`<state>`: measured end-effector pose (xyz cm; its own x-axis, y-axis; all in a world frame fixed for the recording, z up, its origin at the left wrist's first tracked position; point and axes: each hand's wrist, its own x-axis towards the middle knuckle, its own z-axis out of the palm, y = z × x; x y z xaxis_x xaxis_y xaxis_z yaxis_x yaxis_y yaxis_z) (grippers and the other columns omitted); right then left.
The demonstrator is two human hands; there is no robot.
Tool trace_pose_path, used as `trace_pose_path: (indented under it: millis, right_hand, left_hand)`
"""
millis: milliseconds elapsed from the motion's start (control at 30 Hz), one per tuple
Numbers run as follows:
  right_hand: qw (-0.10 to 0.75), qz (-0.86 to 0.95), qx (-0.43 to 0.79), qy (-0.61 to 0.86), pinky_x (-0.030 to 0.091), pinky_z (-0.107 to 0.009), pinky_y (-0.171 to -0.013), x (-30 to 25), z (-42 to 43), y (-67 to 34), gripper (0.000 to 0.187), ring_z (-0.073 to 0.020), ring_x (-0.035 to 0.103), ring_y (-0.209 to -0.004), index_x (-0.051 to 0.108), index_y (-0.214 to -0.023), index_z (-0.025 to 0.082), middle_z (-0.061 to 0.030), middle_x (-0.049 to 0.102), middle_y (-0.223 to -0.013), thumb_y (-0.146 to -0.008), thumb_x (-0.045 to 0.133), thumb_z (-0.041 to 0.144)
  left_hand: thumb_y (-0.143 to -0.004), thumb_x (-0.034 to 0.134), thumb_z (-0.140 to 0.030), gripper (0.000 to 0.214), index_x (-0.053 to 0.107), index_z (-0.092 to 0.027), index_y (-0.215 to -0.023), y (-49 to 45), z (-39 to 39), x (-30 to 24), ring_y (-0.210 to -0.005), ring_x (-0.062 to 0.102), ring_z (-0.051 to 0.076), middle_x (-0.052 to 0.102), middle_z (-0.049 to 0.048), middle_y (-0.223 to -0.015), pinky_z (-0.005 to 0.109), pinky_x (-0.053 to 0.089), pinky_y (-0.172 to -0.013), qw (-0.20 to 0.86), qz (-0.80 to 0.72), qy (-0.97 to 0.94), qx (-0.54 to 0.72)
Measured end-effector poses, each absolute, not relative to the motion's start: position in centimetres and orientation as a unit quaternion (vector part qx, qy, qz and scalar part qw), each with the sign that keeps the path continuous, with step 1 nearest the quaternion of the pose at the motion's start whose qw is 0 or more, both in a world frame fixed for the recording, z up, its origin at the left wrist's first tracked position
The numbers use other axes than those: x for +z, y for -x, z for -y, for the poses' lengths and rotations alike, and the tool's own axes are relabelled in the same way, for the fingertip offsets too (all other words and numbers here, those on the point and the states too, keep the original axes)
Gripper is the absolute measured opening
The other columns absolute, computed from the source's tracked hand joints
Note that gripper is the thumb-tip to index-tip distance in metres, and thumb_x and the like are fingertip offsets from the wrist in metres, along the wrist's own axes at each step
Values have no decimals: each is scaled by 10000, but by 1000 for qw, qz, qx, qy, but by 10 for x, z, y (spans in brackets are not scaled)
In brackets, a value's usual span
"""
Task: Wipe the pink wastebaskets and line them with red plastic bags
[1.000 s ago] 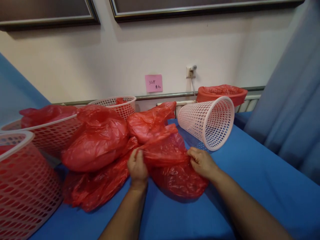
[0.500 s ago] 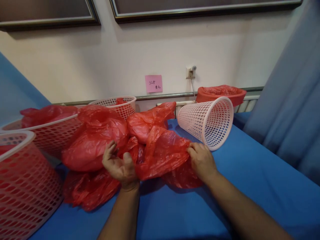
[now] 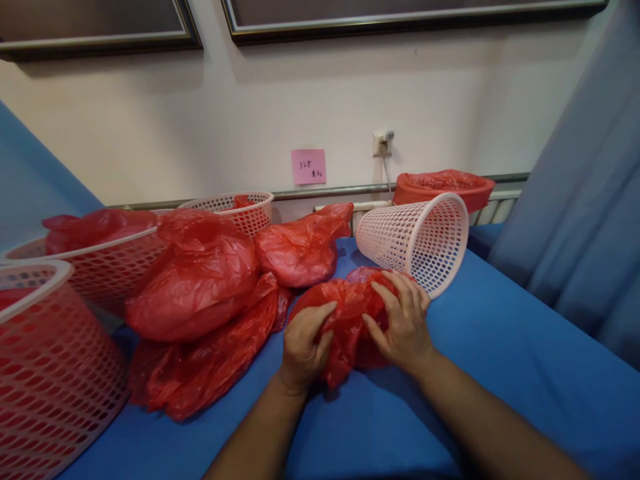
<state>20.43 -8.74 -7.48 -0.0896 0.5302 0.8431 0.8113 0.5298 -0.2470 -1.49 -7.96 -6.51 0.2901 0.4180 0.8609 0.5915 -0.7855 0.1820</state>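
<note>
Both my hands press a crumpled red plastic bag (image 3: 350, 313) together on the blue table (image 3: 500, 360). My left hand (image 3: 304, 343) curls round its left side, thumb on top. My right hand (image 3: 403, 323) lies over its right side with fingers bent onto the plastic. Just behind the bag a white mesh basket (image 3: 415, 240) lies on its side, its mouth facing me and to the right.
More red bags (image 3: 200, 280) pile up at the left of the table. White mesh baskets (image 3: 50, 373) stand at the left edge and at the back (image 3: 240, 210). A red-lined bin (image 3: 443, 187) sits by the wall. A blue curtain (image 3: 590, 200) hangs at the right.
The bag was stretched wide between my hands, then gathered. My left hand let go, swung right and closed on it; both hands now bunch it into a small ball.
</note>
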Motion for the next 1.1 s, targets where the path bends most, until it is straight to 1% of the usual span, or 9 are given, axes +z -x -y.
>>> trace_pose_path:
  millis: [133, 233, 333, 467, 633, 700, 800, 900, 1100]
  right_hand:
    - [479, 774, -108, 400, 288, -604, -1159, -78, 87, -203, 572, -362, 460, -1404, 483, -1450, 257, -135, 593, -1427, -889, 583, 208]
    - [487, 791, -57, 366, 431, -480, -1046, -85, 77, -205, 404, -274, 630, -1126, 639, -1165, 229, -83, 724, -1097, -825, 501, 59]
    - [511, 752, -18, 416, 492, -409, -903, -93, 64, -214, 363, -256, 638, -980, 643, -975, 203, -79, 716, -954, -721, 479, 1]
    - [527, 731, 9, 434, 495, -393, -880, -98, 53, -222, 345, -238, 641, -938, 629, -911, 216, -60, 712, -905, -717, 458, -13]
    - [535, 777, 47, 328, 463, -429, -995, -96, 56, -219, 263, -218, 675, -1054, 654, -934, 242, -38, 748, -1073, -824, 523, 43]
    - [536, 780, 48, 320, 466, -438, -998, -95, 59, -218, 275, -223, 682, -1060, 663, -976, 249, -38, 752, -1082, -836, 526, 55]
    - [539, 766, 57, 346, 503, -425, -953, -96, 59, -220, 369, -230, 693, -1023, 660, -1098, 245, -46, 758, -1060, -819, 510, 55]
    - [545, 729, 79, 406, 540, -386, -876, -97, 56, -223, 349, -228, 701, -950, 660, -1095, 235, -55, 760, -1017, -829, 493, 86]
    - [604, 608, 131, 499, 547, -341, -801, -97, 50, -230, 169, -211, 693, -824, 649, -1002, 235, -35, 748, -913, -923, 503, 264]
  left_hand:
    - [-996, 511, -284, 340, 683, -197, -1276, -1, 94, -57, -807, 727, 222, 777, 104, -927, 343, 572, -738, 68, 231, 858, -454]
    - [-998, 483, -274, 329, 704, -192, -1227, -4, 101, -55, -794, 707, 219, 766, 101, -926, 344, 556, -706, 45, 208, 857, -470]
    - [-1010, 446, -250, 329, 741, -221, -1156, 2, 104, -59, -785, 697, 214, 758, 75, -914, 352, 559, -719, 31, 248, 801, -544]
    - [-1044, 398, -256, 370, 759, -239, -1124, 14, 93, -61, -909, 718, 221, 763, 62, -991, 377, 575, -866, 4, 344, 666, -662]
    - [-918, 653, -377, 496, 639, -226, -1390, 21, 77, -46, -1328, 598, 323, 659, 123, -1416, 507, 449, -1148, -114, 399, 730, -543]
    - [-873, 719, -375, 528, 651, -238, -1378, 20, 77, -42, -1265, 646, 327, 697, 131, -1360, 496, 495, -1096, -190, 392, 767, -471]
    - [-866, 731, -306, 278, 764, -247, -1135, 18, 79, -42, -996, 735, 267, 785, 90, -1075, 414, 570, -930, -235, 379, 778, -444]
    - [-837, 737, -256, 64, 750, -228, -893, 18, 76, -44, -811, 698, 187, 739, 25, -861, 307, 559, -789, -183, 409, 678, -583]
    - [-709, 802, -253, 229, 713, -192, -910, 27, 60, -41, -771, 666, 144, 712, 6, -856, 260, 542, -740, -107, 455, 464, -752]
